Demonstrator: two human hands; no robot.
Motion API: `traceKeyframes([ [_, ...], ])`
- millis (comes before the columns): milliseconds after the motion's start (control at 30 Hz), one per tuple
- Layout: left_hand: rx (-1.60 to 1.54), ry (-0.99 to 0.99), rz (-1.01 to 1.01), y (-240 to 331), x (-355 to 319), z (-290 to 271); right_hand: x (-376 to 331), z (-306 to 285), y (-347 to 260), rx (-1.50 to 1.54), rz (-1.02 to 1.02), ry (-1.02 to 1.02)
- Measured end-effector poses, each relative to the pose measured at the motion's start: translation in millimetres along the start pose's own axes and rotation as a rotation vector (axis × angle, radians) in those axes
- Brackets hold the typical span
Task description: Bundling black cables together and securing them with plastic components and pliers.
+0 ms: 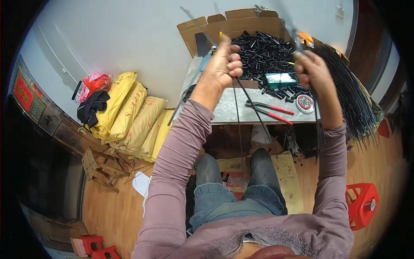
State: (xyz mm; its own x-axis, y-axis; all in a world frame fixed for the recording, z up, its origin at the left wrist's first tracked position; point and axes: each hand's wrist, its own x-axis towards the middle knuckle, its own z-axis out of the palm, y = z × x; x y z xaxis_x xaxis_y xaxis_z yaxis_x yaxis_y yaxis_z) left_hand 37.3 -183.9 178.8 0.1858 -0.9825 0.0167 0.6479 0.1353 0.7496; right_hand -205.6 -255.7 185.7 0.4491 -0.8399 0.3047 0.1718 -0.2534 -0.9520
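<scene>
Both of my hands are raised over the worktable. My left hand [222, 64] is closed around thin black rods [254, 108], whose lower ends hang down past the table's front edge. Toward the right, my right hand [314, 71] also grips thin dark rods [317, 125]; their upper part is smeared by motion. Between and behind my hands lies a big heap of short black tubes [258, 54]. Red-handled pliers [276, 110] rest on the table [215, 113] below. A round tin [305, 103] of small metal parts and a green box [281, 80] with white pieces sit near my right hand.
Cardboard flaps [246, 18] stand behind the heap. A thick bundle of long black rods [353, 95] leans along the table's right side. Yellow sacks [129, 110] are stacked at left, near a wooden stool [103, 168]. A red plastic stool [362, 205] stands at right.
</scene>
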Motion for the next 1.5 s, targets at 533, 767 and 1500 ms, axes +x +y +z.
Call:
traceKeyframes([
  [533, -0.143, -0.037, 0.165, -34, 2, 6, -32, 87, 47, 0.076, 0.097, -0.410],
  [767, 0.285, 0.028, 0.436, -98, -49, 1, -24, 86, 45, 0.106, 0.038, -0.305],
  [1500, 0.085, -0.019, 0.123, -31, -20, -1, -52, 70, 85, -0.170, -0.286, 0.056],
])
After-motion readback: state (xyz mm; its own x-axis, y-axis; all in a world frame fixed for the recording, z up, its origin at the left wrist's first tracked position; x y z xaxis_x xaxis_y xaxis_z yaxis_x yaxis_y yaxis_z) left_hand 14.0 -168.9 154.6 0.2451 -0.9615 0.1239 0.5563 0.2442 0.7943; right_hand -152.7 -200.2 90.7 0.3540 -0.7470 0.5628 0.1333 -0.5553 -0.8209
